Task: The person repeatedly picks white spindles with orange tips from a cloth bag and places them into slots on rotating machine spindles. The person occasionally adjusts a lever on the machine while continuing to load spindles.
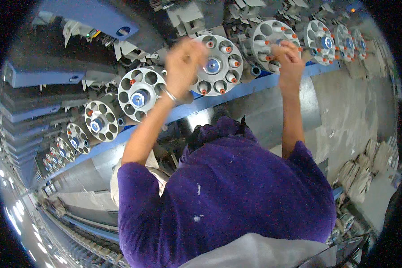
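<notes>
My left hand (185, 62), smeared by motion, is over the left edge of a round grey bobbin magazine (222, 79). I cannot make out its fingers or anything in them. White orange-tipped bobbins (231, 77) stand in several of that magazine's holes. My right hand (291, 64) is raised in front of the magazine to the right (260, 41), with its fingers curled together. Whatever they hold, if anything, is too small to name. More orange-tipped bobbins sit in this magazine, which my hand partly covers. A bracelet (168, 95) circles my left wrist.
A magazine with mostly bare holes (130, 111) stands left of my left arm. More magazines run along a blue rail (219, 96) both ways. Blue machine housings (89, 18) rise at the upper left. Crumpled brown sacks or cloths (357, 172) lie at the right.
</notes>
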A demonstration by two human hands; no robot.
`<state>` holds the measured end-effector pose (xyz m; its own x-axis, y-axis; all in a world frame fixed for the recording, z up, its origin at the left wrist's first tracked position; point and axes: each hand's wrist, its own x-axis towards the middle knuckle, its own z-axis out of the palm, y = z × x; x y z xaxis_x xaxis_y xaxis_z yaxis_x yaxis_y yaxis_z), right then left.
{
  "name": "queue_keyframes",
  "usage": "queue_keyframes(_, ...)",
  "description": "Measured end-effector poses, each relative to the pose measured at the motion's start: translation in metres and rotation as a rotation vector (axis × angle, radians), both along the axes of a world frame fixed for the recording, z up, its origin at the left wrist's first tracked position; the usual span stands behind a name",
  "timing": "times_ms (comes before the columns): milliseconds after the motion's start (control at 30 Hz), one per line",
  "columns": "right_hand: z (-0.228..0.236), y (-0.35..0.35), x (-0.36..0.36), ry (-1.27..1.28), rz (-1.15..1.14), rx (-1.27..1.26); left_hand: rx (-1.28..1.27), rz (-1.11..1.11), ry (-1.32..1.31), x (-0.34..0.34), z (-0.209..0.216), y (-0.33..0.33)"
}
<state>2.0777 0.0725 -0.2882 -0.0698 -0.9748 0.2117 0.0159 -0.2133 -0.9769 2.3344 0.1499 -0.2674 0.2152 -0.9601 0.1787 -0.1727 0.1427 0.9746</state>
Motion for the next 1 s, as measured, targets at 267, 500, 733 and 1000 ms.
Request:
queue_keyframes(267,-0.138,-0.021,0.115,0.883,0.484,-0.349,0.028,0.168,-0.935,0.047,-0.083,-0.026)
queue_keyframes(500,-0.084,-0.018,0.151,1.012,0.393,-0.547,0.217,0.785,-0.606,0.086,-0.113,0.244)
queue_keyframes(733,-0.040,0.206,0.309,0.590,0.907,-0.289,0.897,1.751,-0.529,0.083,-0.183,0.662)
queue_keyframes(1000,-0.122,0.485,0.369,0.865,1.781,0.123,0.128,2.444,1.535,0.110,-0.260,0.821)
